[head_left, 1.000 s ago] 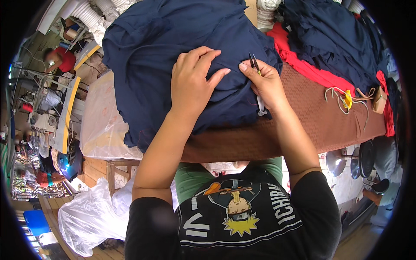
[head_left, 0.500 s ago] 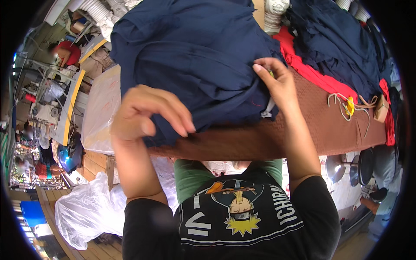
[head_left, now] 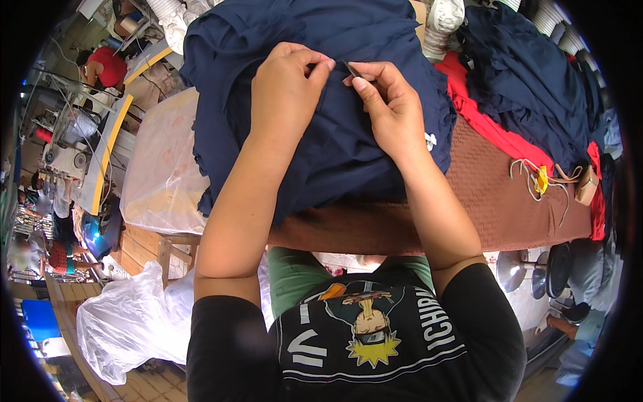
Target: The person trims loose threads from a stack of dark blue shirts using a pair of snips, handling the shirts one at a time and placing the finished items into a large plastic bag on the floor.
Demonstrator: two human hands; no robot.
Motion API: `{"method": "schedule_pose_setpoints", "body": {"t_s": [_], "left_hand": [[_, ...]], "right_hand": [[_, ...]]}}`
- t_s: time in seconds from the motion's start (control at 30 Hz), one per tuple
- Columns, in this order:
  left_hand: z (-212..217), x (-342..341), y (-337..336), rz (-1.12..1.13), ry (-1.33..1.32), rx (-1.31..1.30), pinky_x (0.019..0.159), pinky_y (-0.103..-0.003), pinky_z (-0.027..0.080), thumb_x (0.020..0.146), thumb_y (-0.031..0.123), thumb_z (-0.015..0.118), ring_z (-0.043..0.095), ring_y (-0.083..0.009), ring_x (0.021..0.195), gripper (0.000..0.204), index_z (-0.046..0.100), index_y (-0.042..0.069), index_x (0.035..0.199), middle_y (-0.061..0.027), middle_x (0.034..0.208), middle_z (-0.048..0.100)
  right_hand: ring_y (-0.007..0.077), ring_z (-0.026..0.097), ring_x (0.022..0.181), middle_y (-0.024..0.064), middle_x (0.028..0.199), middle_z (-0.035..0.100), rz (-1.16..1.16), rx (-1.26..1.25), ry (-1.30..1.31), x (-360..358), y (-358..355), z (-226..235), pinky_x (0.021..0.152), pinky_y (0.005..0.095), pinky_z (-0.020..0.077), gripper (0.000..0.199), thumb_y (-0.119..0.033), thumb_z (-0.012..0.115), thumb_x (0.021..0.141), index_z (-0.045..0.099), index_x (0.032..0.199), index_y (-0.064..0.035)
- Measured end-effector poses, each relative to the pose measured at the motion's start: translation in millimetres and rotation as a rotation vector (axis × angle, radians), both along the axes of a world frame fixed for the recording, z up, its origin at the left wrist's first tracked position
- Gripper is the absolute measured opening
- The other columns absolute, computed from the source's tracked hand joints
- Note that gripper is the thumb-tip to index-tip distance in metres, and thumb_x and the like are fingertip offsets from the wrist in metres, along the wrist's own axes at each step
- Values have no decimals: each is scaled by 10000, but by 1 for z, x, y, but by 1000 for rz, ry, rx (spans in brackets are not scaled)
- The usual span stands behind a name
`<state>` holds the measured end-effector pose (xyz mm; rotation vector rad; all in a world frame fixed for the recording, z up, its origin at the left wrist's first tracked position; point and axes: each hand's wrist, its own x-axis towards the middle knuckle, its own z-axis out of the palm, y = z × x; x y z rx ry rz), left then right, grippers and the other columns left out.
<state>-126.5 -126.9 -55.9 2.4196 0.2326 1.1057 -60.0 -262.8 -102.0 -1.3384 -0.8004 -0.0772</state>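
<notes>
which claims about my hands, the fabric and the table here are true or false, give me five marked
1. The right hand holds a small pointed tool. True.
2. The left hand lies flat with its fingers spread. False: its thumb and forefinger are pinched together over the navy fabric.
3. Red fabric lies to the right of the navy fabric under the hands. True.
4. The yellow item rests on the red fabric. False: it lies on the brown cover.
5. A person in red is visible at the upper left. True.
</notes>
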Motion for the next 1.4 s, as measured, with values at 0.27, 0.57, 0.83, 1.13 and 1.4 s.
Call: {"method": "schedule_pose_setpoints", "body": {"t_s": [0.27, 0.57, 0.83, 1.13, 1.4], "left_hand": [[10, -12, 16, -222, 105, -490, 810, -212, 483, 890, 205, 688, 653, -105, 882, 243, 701, -19, 984, -66, 911, 709], [4, -9, 19, -380, -11, -557, 766, -205, 485, 898, 180, 660, 662, -91, 809, 195, 690, -8, 942, -52, 819, 712], [3, -9, 20, -403, -15, -573, 752, -199, 483, 899, 169, 660, 655, -81, 793, 181, 694, -4, 939, -46, 808, 709], [5, -11, 18, -415, -18, -581, 753, -197, 486, 902, 154, 657, 655, -81, 793, 171, 692, -10, 937, -47, 808, 707], [4, -11, 19, -429, -24, -613, 763, -201, 490, 907, 156, 656, 655, -84, 798, 180, 690, -17, 948, -53, 820, 707]], "right_hand": [[83, 519, 669, 17, 794, 626, -32, -93, -34, -3, -5, 1, 661, 227, 450, 132, -61, 635, 907, 660, 1035, -40], [239, 617, 754, 95, 938, 621, -114, -151, -379, -5, -6, 2, 678, 294, 491, 175, -29, 666, 843, 659, 1018, -35], [304, 638, 820, 94, 971, 622, -205, -256, -456, -9, -8, 8, 703, 366, 507, 163, -66, 656, 839, 659, 1001, -48], [318, 644, 840, 88, 975, 626, -246, -280, -447, -15, -4, 12, 710, 388, 520, 142, -83, 647, 841, 654, 981, -55], [324, 645, 819, 86, 971, 627, -261, -244, -462, -19, 1, 12, 697, 392, 522, 138, -79, 646, 840, 653, 976, -57]]}}
